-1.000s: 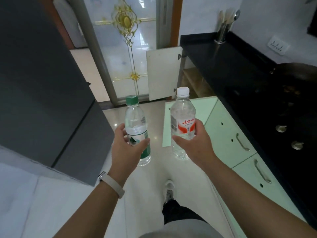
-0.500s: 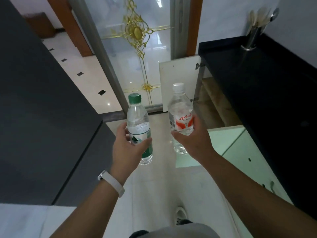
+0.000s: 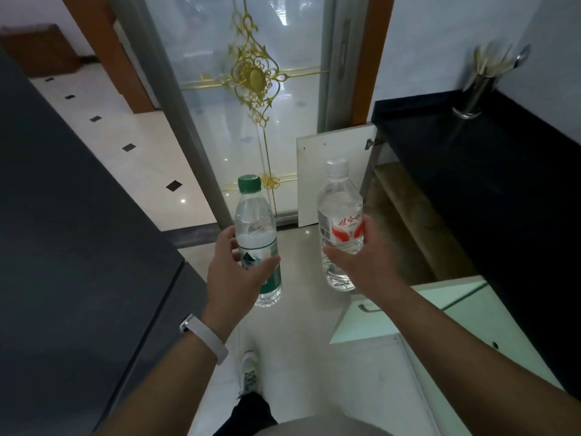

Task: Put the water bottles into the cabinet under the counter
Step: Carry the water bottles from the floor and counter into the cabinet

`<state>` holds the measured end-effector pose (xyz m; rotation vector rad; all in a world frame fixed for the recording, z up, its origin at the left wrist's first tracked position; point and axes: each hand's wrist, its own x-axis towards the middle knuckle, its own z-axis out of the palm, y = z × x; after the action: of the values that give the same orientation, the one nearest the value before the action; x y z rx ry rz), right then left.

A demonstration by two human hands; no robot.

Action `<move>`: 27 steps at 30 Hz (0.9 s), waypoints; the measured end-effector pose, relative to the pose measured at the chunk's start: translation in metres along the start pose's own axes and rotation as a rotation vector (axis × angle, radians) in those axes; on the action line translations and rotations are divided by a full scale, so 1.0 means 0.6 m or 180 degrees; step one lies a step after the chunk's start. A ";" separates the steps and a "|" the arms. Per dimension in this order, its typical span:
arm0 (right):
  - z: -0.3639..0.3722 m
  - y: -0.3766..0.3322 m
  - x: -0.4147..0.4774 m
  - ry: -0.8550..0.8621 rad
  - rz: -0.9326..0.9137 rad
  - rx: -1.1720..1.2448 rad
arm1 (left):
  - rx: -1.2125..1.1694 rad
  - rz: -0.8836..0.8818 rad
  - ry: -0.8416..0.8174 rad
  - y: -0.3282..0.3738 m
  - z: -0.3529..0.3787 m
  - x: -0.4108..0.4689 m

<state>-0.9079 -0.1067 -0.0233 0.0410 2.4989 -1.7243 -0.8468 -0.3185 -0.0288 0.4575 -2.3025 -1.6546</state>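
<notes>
My left hand (image 3: 234, 278) grips a clear water bottle with a green cap and green label (image 3: 255, 221), held upright. A second clear bottle with a white cap and red label (image 3: 340, 212) stands upright in the grip of my right hand (image 3: 366, 265). Both bottles hang above the pale floor in front of me. To the right, under the black counter (image 3: 465, 171), the cabinet (image 3: 405, 221) stands open and shows wooden shelves. Its white far door (image 3: 333, 171) is swung out, and a pale green door (image 3: 386, 313) sticks out below my right forearm.
A dark grey fridge (image 3: 75, 234) fills the left side. A glass sliding door with gold ornament (image 3: 254, 89) stands straight ahead. On the counter's far end sits a metal utensil holder (image 3: 476, 89). My shoe (image 3: 250, 372) shows on the floor below.
I have stepped closer to the open cabinet, which now looks larger and nearer on the right. Both hands keep the same hold on their bottles.
</notes>
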 end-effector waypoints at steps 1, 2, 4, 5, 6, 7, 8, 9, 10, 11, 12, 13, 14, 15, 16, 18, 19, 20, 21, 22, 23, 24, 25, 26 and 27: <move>0.014 -0.009 0.016 0.0050 0.0025 -0.0038 | -0.0003 0.0026 -0.0060 -0.007 -0.006 0.028; 0.028 -0.017 0.032 0.0116 0.0044 -0.0080 | 0.0006 0.0042 -0.0132 -0.013 -0.013 0.057; 0.058 -0.039 0.061 0.0265 0.0097 -0.0079 | 0.0023 0.0070 -0.0324 -0.018 -0.030 0.114; 0.074 -0.051 0.075 0.0331 0.0125 -0.0072 | 0.0020 0.0095 -0.0415 -0.020 -0.040 0.144; 0.091 -0.063 0.088 0.0376 0.0151 -0.0075 | 0.0012 0.0123 -0.0494 -0.021 -0.050 0.174; 0.106 -0.076 0.101 0.0408 0.0178 -0.0082 | -0.0016 0.0148 -0.0561 -0.023 -0.059 0.204; 0.122 -0.087 0.114 0.0445 0.0198 -0.0075 | -0.0057 0.0159 -0.0622 -0.026 -0.066 0.234; 0.135 -0.095 0.125 0.0489 0.0199 -0.0063 | -0.0121 0.0147 -0.0670 -0.026 -0.070 0.260; 0.145 -0.103 0.134 0.0545 0.0187 -0.0055 | -0.0186 0.0126 -0.0705 -0.025 -0.072 0.284; 0.155 -0.109 0.143 0.0613 0.0169 -0.0055 | -0.0237 0.0116 -0.0734 -0.025 -0.071 0.306; 0.163 -0.113 0.151 0.0681 0.0161 -0.0063 | -0.0261 0.0121 -0.0762 -0.024 -0.070 0.326; 0.169 -0.115 0.159 0.0741 0.0170 -0.0082 | -0.0284 0.0118 -0.0784 -0.025 -0.066 0.343; 0.172 -0.117 0.165 0.0796 0.0198 -0.0113 | -0.0309 0.0102 -0.0807 -0.025 -0.060 0.357; 0.174 -0.117 0.171 0.0856 0.0241 -0.0150 | -0.0325 0.0083 -0.0842 -0.026 -0.053 0.370; 0.173 -0.118 0.176 0.0922 0.0290 -0.0180 | -0.0318 0.0075 -0.0893 -0.026 -0.046 0.381; 0.168 -0.112 0.191 0.1045 0.0387 -0.0235 | -0.0288 0.0085 -0.1000 -0.027 -0.026 0.403; 0.163 -0.108 0.199 0.1105 0.0431 -0.0252 | -0.0292 0.0077 -0.1051 -0.027 -0.016 0.412; 0.158 -0.102 0.209 0.1168 0.0471 -0.0256 | -0.0295 0.0068 -0.1105 -0.028 -0.004 0.422; 0.154 -0.094 0.219 0.1229 0.0510 -0.0261 | -0.0292 0.0054 -0.1158 -0.030 0.009 0.432; 0.150 -0.086 0.231 0.1289 0.0559 -0.0263 | -0.0281 0.0033 -0.1213 -0.031 0.021 0.443; 0.146 -0.076 0.244 0.1351 0.0624 -0.0237 | -0.0254 0.0008 -0.1264 -0.032 0.035 0.454; 0.143 -0.067 0.260 0.1403 0.0677 -0.0180 | -0.0225 -0.0006 -0.1310 -0.032 0.049 0.465; 0.139 -0.058 0.278 0.1435 0.0705 -0.0119 | -0.0197 -0.0010 -0.1338 -0.033 0.063 0.477; 0.136 -0.050 0.299 0.1449 0.0719 -0.0069 | -0.0170 -0.0009 -0.1352 -0.033 0.077 0.490; 0.133 -0.040 0.322 0.1446 0.0724 -0.0019 | -0.0144 -0.0010 -0.1364 -0.031 0.092 0.503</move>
<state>-1.0964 -0.1970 -0.0488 0.7658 2.6562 -1.7682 -1.1424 -0.3984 -0.0538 0.0995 -2.5439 -1.9578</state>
